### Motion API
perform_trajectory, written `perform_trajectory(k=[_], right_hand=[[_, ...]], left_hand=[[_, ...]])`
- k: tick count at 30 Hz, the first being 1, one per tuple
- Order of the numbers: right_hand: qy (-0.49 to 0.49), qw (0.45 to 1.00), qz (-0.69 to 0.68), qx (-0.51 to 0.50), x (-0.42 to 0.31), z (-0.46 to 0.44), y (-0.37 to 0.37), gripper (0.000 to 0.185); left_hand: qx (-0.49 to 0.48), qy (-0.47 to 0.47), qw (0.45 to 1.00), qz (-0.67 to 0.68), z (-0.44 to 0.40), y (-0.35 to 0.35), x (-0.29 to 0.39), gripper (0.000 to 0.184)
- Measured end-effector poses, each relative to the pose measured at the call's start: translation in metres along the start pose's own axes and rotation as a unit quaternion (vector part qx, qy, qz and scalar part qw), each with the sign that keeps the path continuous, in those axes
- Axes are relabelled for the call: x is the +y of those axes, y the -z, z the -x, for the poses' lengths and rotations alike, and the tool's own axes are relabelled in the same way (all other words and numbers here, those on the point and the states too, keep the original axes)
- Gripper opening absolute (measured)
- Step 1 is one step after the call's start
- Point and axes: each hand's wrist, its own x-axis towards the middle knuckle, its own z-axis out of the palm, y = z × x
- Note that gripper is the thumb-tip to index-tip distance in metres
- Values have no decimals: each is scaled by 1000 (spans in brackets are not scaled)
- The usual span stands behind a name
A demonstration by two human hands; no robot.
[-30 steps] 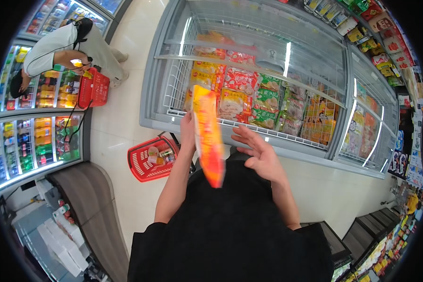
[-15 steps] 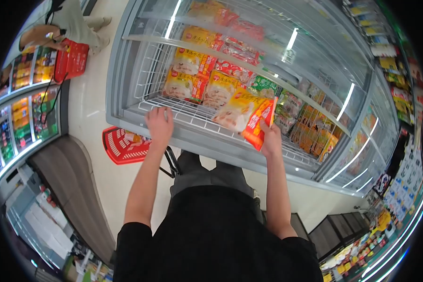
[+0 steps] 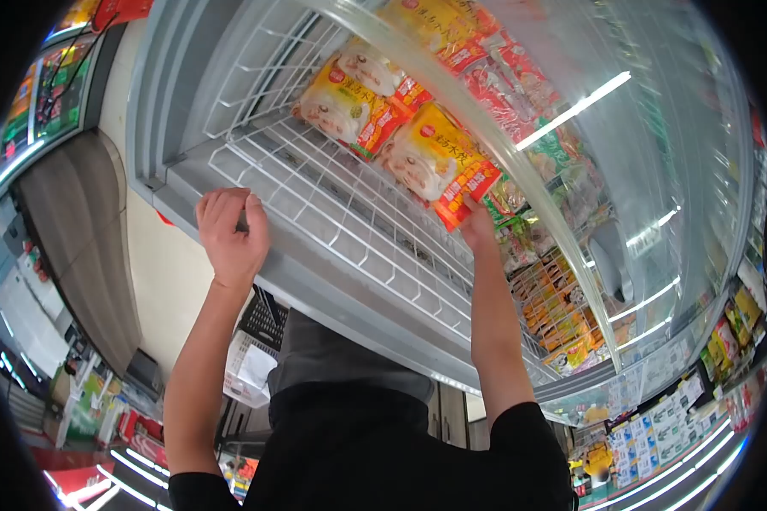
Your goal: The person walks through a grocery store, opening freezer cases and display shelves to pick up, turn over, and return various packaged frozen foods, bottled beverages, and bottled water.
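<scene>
A yellow and red bag of frozen dumplings (image 3: 435, 152) lies tilted among similar bags inside the open part of a chest freezer. My right hand (image 3: 479, 225) is closed on its lower red corner, with the forearm reaching over the freezer's front wall. Directly left of it lies another yellow dumpling bag (image 3: 339, 106). Over the freezer's grey front rim (image 3: 315, 264), my left hand (image 3: 233, 228) is curled into a loose fist; no item shows in it. Whether that hand touches the rim, I cannot tell.
A white wire rack (image 3: 315, 209) lines the freezer's front inside. The curved glass lid (image 3: 562, 230) arches over the right side. Red and green bags (image 3: 520, 94) lie under the glass. A white basket (image 3: 249, 368) stands by my legs.
My right hand has brought the dumpling bag down and inward against the other bags. My left hand has curled tighter. The view has moved closer over the freezer.
</scene>
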Motion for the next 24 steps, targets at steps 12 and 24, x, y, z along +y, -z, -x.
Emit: perform_trajectory(k=[12, 24], right_hand=[[323, 760, 519, 218, -54, -93, -56, 36], [71, 986, 123, -84, -47, -142, -218, 45]], left_hand=[[-5, 27, 999, 24, -4, 1, 3, 8], [-2, 41, 998, 53, -3, 3, -3, 12]])
